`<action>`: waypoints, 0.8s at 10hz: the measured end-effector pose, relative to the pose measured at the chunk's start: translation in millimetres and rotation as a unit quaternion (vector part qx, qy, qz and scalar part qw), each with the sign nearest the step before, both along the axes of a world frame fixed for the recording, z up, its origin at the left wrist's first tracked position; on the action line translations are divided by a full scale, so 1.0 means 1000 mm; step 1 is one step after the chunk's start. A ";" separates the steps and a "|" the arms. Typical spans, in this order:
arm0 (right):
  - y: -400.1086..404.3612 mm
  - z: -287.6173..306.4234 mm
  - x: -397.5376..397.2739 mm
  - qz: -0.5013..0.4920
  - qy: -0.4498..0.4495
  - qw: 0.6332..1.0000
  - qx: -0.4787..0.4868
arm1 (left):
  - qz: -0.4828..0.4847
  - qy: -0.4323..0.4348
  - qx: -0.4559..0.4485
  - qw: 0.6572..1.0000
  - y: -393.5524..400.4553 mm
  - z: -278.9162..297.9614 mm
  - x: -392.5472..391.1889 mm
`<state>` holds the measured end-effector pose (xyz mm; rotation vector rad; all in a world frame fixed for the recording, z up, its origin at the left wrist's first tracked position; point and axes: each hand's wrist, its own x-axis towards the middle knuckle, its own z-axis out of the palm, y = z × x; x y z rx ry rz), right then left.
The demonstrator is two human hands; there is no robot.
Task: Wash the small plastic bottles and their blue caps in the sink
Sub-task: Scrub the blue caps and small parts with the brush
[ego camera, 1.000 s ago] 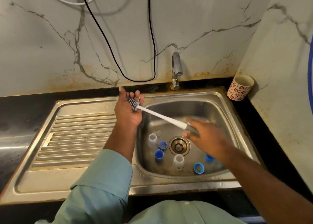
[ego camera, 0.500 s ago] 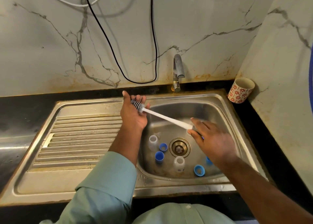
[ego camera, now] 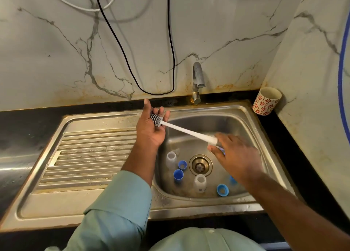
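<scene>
Sink (ego camera: 251,121): brush (ego camera: 186,131) bristles up-left in left hand (ego camera: 151,129) curled fingers; right hand (ego camera: 236,156) pinches handle.

Single head view, close, looking forward-down into sink (ego camera: 246,118)

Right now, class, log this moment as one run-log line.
stage: brush prep | left hand: bristles of bottle brush in palm | right hand: at handle end, grip unclear | bottles, blue caps: in sink | tap: no water visible
</scene>
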<state>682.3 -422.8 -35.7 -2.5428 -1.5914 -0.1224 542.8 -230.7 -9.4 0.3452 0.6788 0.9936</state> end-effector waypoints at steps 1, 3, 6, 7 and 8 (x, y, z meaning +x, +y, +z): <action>-0.006 0.004 -0.003 0.001 0.373 0.927 -0.034 | -0.034 -0.030 0.016 0.999 0.001 0.005 -0.004; -0.007 0.004 0.004 -0.014 0.430 0.903 0.000 | -0.068 -0.053 0.049 0.995 -0.004 0.005 -0.011; -0.008 0.009 -0.013 -0.069 0.650 0.754 -0.072 | -0.146 -0.037 0.095 0.984 -0.003 0.010 -0.020; -0.013 0.003 -0.016 0.033 0.396 0.918 -0.011 | -0.122 0.031 0.050 0.991 0.007 0.005 -0.025; -0.022 -0.003 -0.017 0.088 0.093 0.992 0.011 | -0.066 0.036 -0.036 0.997 0.008 0.003 -0.028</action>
